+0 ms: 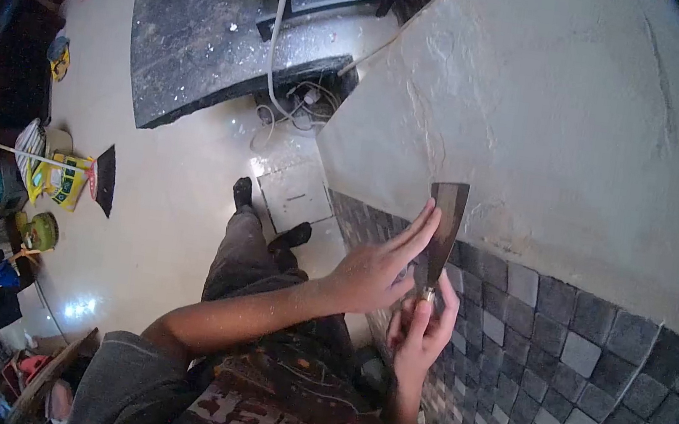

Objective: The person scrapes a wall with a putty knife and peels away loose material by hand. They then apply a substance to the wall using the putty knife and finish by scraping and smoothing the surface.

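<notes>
A putty knife (447,234) with a wide, dark metal blade points upward in front of the wall. My right hand (422,332) is closed around its handle near the metal collar, with the thumb and index finger at the base of the blade; the rest of the handle is hidden. My left hand (378,276) has its fingers stretched out, and the fingertips touch the left side of the blade. Behind the blade is the pale plastered wall (589,115), with rough, uneven patches. Grey mosaic tiles (581,353) cover its lower part.
A dark, white-spotted tabletop (200,34) stands ahead, with a pale hose (277,43) hanging over it and cables (307,98) beneath. On the floor at left are a broom (102,180), a yellow bag (67,183) and a green round object (40,232). A square floor panel (294,198) lies near my feet.
</notes>
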